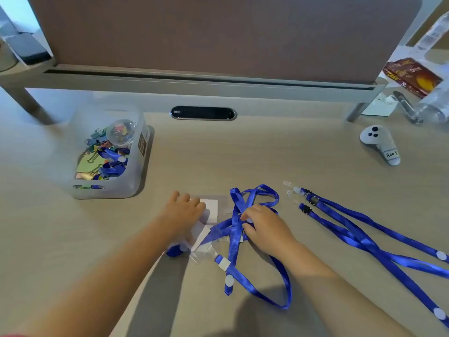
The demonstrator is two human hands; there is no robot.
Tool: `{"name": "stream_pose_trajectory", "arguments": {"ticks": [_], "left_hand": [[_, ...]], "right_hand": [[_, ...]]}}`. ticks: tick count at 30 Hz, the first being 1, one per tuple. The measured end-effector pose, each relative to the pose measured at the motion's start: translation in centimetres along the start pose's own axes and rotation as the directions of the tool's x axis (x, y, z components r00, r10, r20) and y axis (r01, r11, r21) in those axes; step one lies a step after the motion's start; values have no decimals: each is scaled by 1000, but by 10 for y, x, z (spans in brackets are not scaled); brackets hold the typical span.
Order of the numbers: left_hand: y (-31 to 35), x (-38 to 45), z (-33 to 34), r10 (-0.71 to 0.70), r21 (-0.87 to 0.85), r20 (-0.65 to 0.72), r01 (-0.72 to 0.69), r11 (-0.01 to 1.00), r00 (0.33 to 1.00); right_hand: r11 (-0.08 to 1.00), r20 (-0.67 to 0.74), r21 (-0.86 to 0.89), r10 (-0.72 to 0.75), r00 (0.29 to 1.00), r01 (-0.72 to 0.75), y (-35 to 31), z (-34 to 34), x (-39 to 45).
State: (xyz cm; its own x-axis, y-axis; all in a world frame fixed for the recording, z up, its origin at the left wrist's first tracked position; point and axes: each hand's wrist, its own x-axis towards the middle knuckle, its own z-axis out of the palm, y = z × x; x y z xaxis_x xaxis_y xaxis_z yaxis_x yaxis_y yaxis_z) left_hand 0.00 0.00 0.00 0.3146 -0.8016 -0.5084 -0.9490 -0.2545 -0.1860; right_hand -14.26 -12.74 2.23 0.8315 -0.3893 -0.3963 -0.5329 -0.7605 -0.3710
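At the left of the desk [218,154] stands a clear box [140,176] without a lid. Inside it lie many coloured clips [91,158], a small round tub [120,132] with more clips in it, and some blue straps [113,164] folded on top.

To the right of the box, nearer to the person, is the left hand [184,210]. It lies palm down with the fingers only a little bent, and the fingertips press on a clear sleeve [224,203] that has a white card [212,210] in it. The hand does not close round the sleeve; it holds it flat on the desk.

Just beside the sleeve, to its right, lies the blue lanyard [234,242], tangled in loops. One part of it crosses the lower corner of the sleeve, and one end with a white snap [229,280] points toward the person. The right hand [264,227] rests on top of the loops. Its fingers are curled, and thumb and forefinger seem to pinch the band. So the lanyard is directly under and between these fingers. The two hands are near each other but do not touch.

More to the right, the other lanyards [364,235] lie stretched out side by side, their clear ends toward the partition [218,32], well apart from the right hand. Behind them, at the far right, lies a white controller [379,147] with a paper label
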Motion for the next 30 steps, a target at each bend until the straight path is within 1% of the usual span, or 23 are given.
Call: {"name": "stream_pose_trajectory", "arguments": {"ticks": [4, 6, 8, 9, 11, 13, 16, 19, 24, 26, 28, 30], "left_hand": [[-2, -1, 9, -68, -9, 31, 69, 998, 997], [-2, -2, 9, -89, -33, 94, 93, 995, 992], [-3, -5, 6, -122, -155, 118, 139, 978, 986], [-4, -6, 3, -133, -265, 117, 160, 951, 984], [-9, -10, -6, -136, -488, 118, 177, 854, 984], [-16, -13, -18, -115, -587, 83, 142, 797, 990], [-26, -16, -35, -72, -579, 5, 61, 813, 997], [-31, -21, -49, -55, -529, -11, 41, 848, 998], [-39, -28, -57, -109, -619, -43, 59, 783, 993], [-43, -27, -53, -176, -714, -50, 88, 695, 983], [-44, -27, -49, -280, -836, -66, 100, 540, 958], [-41, -27, -47, -392, -924, -85, 74, 375, 916]], "right_hand": [[1000, -4, 19, 0, 1000, 0, 1, 4, 0], [1000, 1, 26, -2, 1000, 2, 0, 6, 2], [999, -12, 42, -16, 1000, 17, -2, 5, 2], [998, -11, 58, -20, 1000, 21, -3, 5, 2], [994, -4, 102, -31, 999, 32, -6, 5, 2], [987, 25, 154, -44, 999, 40, -10, 5, 3], [977, 97, 208, -74, 993, 52, -18, 3, 4], [970, 103, 239, -71, 992, 44, -22, -1, 6], [906, 90, 424, -68, 994, 23, -29, -12, 6], [857, 104, 516, -69, 992, 6, -32, -17, 6], [800, 105, 600, -68, 992, -9, -36, -22, 7], [741, 85, 671, -56, 995, -15, -40, -28, 8]]}}
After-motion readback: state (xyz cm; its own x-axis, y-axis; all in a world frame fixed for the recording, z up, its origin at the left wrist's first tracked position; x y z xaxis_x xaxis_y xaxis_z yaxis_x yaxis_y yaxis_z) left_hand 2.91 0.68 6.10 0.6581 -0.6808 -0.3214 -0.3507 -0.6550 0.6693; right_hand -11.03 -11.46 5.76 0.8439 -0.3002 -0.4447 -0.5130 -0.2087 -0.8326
